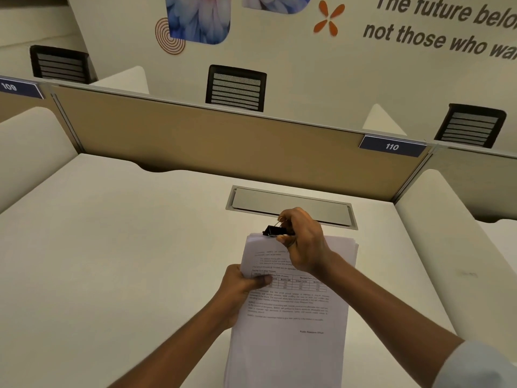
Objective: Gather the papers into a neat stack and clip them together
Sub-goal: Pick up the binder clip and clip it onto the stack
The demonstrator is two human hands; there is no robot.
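Note:
A stack of white printed papers (291, 317) is held above the white desk (117, 247), its far edge pointing away from me. My left hand (240, 287) grips the stack's left edge, thumb on the top sheet. My right hand (303, 242) pinches a black binder clip (275, 230) by its wire handles at the stack's far edge, left of the middle. The clip's jaws sit on the edge of the papers. Some sheets at the far right corner are slightly offset.
A grey cable flap (291, 205) is set into the desk just beyond the papers. A tan partition (223, 141) with a "110" tag (391, 147) closes the back of the desk. White side panels stand left and right, and black chairs are beyond the partition.

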